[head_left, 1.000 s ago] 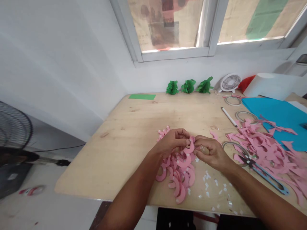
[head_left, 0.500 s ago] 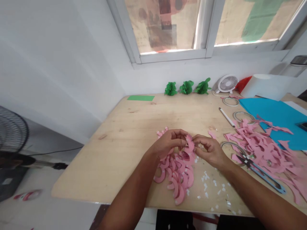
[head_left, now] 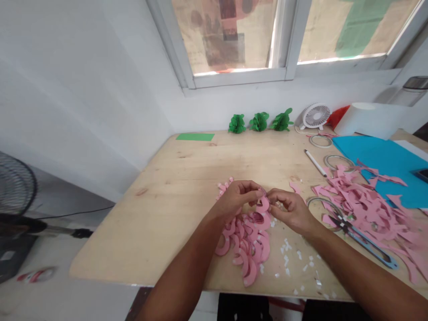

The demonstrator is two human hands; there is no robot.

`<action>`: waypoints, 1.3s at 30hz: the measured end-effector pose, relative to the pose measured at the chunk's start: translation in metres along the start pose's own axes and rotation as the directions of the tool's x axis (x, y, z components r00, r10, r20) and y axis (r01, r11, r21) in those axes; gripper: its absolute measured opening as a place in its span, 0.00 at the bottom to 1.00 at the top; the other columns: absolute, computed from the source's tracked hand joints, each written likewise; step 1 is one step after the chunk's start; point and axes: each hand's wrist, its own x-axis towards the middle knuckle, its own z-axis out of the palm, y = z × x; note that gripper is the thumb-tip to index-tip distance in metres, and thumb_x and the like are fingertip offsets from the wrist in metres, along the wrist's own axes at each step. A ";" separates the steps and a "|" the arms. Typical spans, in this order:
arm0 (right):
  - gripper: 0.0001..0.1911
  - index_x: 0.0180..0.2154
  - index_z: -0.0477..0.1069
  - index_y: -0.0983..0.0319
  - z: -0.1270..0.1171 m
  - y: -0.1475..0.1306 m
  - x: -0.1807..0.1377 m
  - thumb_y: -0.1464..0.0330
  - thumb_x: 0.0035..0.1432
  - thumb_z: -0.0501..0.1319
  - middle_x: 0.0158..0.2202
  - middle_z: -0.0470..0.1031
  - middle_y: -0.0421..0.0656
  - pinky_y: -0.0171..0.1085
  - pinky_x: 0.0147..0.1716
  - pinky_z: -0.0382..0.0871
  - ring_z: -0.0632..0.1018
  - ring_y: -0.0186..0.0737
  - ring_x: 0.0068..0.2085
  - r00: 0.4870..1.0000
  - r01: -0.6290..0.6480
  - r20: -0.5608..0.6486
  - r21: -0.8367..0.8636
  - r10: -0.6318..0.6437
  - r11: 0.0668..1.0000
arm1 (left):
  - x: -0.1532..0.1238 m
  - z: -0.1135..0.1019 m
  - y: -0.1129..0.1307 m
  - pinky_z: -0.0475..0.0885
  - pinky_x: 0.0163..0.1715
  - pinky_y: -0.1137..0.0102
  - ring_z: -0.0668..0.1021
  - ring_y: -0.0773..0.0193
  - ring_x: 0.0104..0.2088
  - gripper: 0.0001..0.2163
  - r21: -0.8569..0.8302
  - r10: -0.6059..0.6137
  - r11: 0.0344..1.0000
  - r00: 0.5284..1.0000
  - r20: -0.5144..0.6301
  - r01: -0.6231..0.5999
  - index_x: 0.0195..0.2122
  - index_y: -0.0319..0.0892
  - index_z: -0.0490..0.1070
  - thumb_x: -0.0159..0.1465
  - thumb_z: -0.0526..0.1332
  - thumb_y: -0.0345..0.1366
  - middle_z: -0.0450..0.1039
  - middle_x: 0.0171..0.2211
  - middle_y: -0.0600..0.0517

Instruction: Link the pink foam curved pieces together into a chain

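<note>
Between both hands is a curved pink paper piece point(head_left: 263, 204), held just above the table. My left hand point(head_left: 243, 196) pinches its left end with thumb and forefinger. At its right end, the fingers of my right hand point(head_left: 290, 208) are pressed together on the same piece. Under and below my left hand lies a heap of pink paper crescents point(head_left: 249, 249), several with small white tabs on them. Small white paper bits point(head_left: 286, 254) lie scattered on the table below my right hand.
Pink paper scraps point(head_left: 371, 205) cover the right side, beside blue-handled scissors point(head_left: 368, 245), tape rolls point(head_left: 339, 163), a white pen point(head_left: 315, 163) and blue sheets point(head_left: 364, 151). Green paper ornaments point(head_left: 259, 121), a green strip point(head_left: 195, 137) and a small white fan point(head_left: 316, 116) stand along the wall.
The curved pink piece has turned slightly between my fingers, its arc now hanging more openly. Both hands stay almost in the same place.
</note>
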 end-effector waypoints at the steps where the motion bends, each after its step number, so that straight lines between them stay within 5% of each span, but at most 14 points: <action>1: 0.07 0.27 0.68 0.63 0.000 0.000 0.000 0.66 0.55 0.57 0.29 0.71 0.42 0.35 0.31 0.64 0.72 0.36 0.31 1.000 0.000 0.003 0.002 0.000 1.000 | 0.001 0.000 -0.001 0.66 0.23 0.75 0.69 0.70 0.24 0.11 0.003 0.011 1.000 1.000 -0.007 -0.011 0.29 0.35 0.72 0.50 0.64 0.39 0.68 0.23 0.52; 21: 0.06 0.28 0.70 0.63 0.002 0.006 -0.001 0.68 0.53 0.58 0.28 0.71 0.41 0.33 0.29 0.63 0.70 0.35 0.30 0.997 -0.074 0.015 0.082 0.073 0.994 | 0.004 0.001 -0.006 0.63 0.23 0.76 0.69 0.73 0.21 0.08 -0.158 -0.008 0.987 0.999 0.034 0.013 0.26 0.36 0.69 0.53 0.63 0.36 0.68 0.20 0.53; 39: 0.09 0.28 0.72 0.63 0.004 0.011 0.000 0.63 0.51 0.61 0.29 0.71 0.42 0.34 0.30 0.63 0.71 0.37 0.32 0.986 -0.167 0.039 0.204 0.162 0.965 | 0.008 0.011 -0.012 0.60 0.22 0.76 0.67 0.73 0.19 0.07 -0.092 0.118 0.987 0.982 -0.147 -0.133 0.20 0.38 0.67 0.52 0.61 0.34 0.65 0.16 0.56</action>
